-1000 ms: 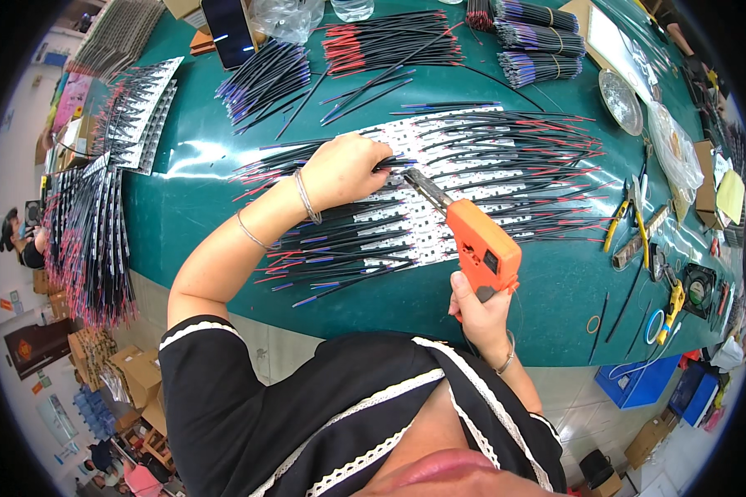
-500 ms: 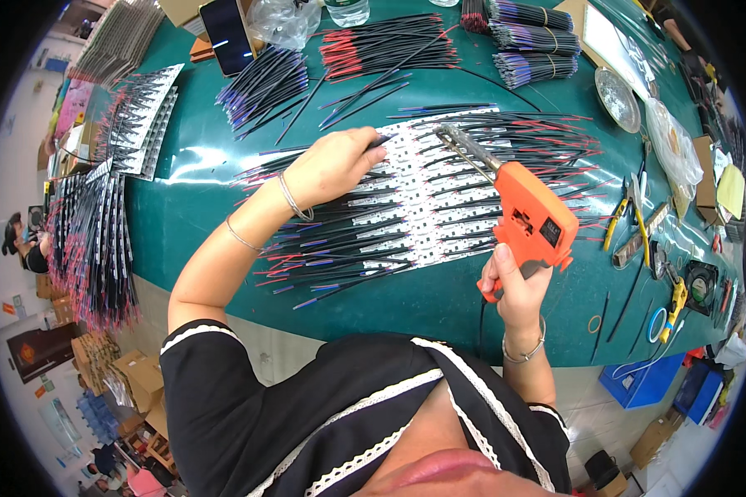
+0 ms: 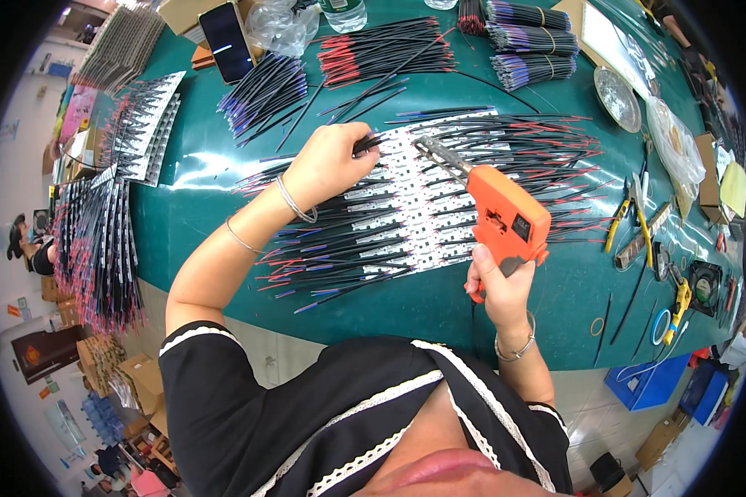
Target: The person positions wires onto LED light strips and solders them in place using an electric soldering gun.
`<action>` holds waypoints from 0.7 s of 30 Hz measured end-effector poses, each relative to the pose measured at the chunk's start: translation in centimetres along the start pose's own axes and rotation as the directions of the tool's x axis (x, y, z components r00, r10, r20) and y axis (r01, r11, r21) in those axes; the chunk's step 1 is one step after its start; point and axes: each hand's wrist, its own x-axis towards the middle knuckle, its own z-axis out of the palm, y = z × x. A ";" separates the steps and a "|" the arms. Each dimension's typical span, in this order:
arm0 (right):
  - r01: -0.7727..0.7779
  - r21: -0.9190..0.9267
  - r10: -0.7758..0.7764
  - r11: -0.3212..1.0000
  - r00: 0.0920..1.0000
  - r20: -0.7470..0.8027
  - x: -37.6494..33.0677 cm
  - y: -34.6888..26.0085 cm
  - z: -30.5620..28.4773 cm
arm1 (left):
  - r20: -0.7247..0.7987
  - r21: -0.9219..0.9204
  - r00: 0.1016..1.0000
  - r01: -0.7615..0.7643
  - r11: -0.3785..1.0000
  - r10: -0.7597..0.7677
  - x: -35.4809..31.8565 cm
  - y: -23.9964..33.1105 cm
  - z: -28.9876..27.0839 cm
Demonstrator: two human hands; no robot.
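An orange soldering gun (image 3: pixel 512 217) is in my right hand (image 3: pixel 501 286), fingers wrapped round its grip. Its metal tip reaches up and left to the upper part of a white circuit-board panel (image 3: pixel 414 217); whether it touches is too small to tell. Close to the tip, my left hand (image 3: pixel 333 161) pinches a black wire (image 3: pixel 363 147) above the panel's upper left. Rows of black wires with red ends (image 3: pixel 555 145) stick out on the panel's right side. Others, with red or blue ends, fan out on its left under my forearm.
Behind the panel lie loose wire piles with red ends (image 3: pixel 381 58) and blue ends (image 3: pixel 261 95), plus banded wire bundles (image 3: pixel 532 41). A phone (image 3: pixel 227 43) leans at the back left. Pliers (image 3: pixel 638 211), a metal dish (image 3: pixel 617 98) and a small fan (image 3: pixel 704 287) are on the right.
My right hand has moved the soldering gun left, bringing its tip closer to my left hand. My left hand has shifted slightly left, still pinching the wire.
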 end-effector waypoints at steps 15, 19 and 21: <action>-0.069 -0.099 0.076 0.993 0.995 0.071 -0.8 1.5 0.9 | -0.042 0.098 0.986 -0.157 0.983 0.162 -0.1 -2.0 2.3; -0.117 -0.063 0.120 0.991 0.992 0.047 -0.8 1.4 1.0 | -0.035 0.099 0.984 -0.170 0.981 0.174 0.0 -2.1 2.2; -0.110 -0.063 0.113 0.992 0.992 0.051 -0.8 1.5 1.0 | -0.034 0.099 0.984 -0.173 0.980 0.177 0.1 -2.2 2.3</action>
